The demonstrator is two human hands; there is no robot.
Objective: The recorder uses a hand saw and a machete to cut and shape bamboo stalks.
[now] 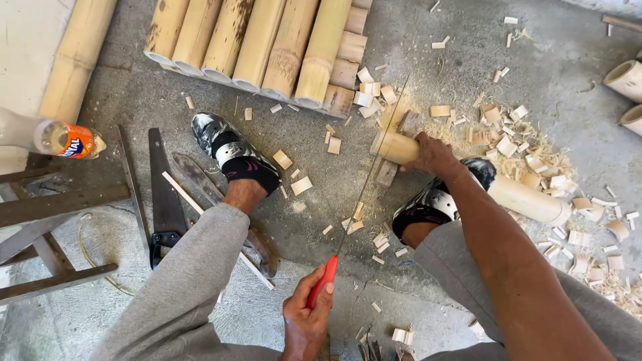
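Concrete floor (134, 100) littered with offcuts: left hand (307, 321) clamped on saw (364, 180), right hand (433, 155) apparently gripping bamboo pole (521, 197) at centre; long, level strokes cut cleanest.

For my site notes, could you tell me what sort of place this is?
Probably an informal bamboo workshop: bamboo poles stacked on a concrete floor, offcuts and sawdust scattered about, and a spare handsaw lying nearby.

A clear plastic bottle (50, 137) with an orange label lies far left.
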